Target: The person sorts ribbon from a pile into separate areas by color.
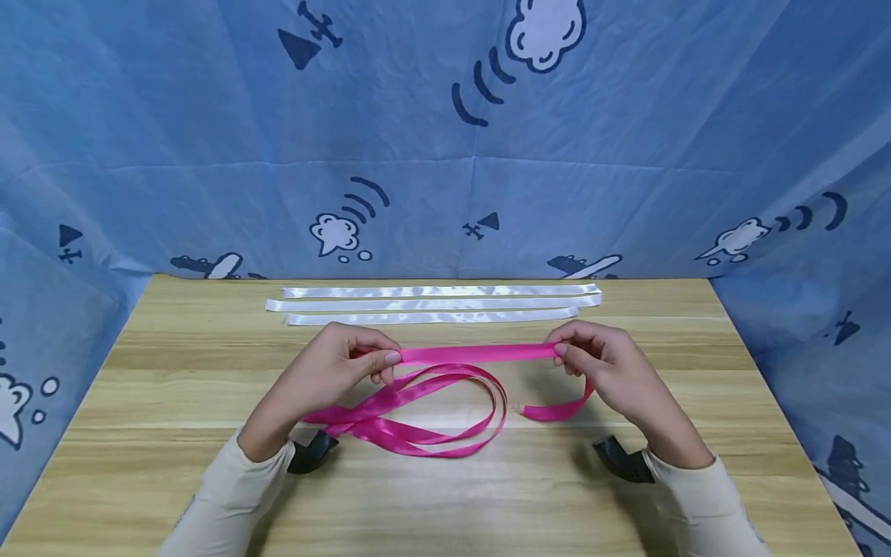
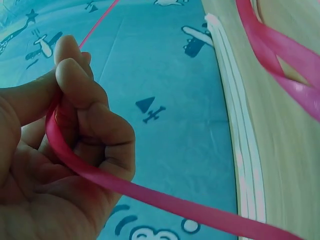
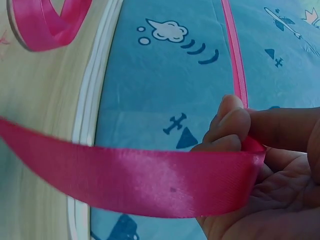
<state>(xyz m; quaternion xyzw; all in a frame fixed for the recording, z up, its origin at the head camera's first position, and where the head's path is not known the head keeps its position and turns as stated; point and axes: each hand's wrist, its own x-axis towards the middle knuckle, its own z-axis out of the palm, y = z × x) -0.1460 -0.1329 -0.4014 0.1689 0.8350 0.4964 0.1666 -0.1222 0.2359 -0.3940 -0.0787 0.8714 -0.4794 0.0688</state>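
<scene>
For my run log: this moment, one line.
left hand: pinches pink satin ribbon; right hand: pinches same ribbon; between: straight; white ribbon strips: flat beyond

A small cloth-screened work corner is shown; whether it is set up in a home, a workshop or a studio cannot be told. A wood-grain table point(image 1: 431, 510) is closed in at the back and both sides by blue cloth point(image 1: 390, 93) printed with clouds point(image 1: 546, 31) and planes point(image 2: 45, 47). A craft-table look is given by pink ribbon point(image 1: 476, 353) and white ribbons point(image 1: 431, 305).
</scene>
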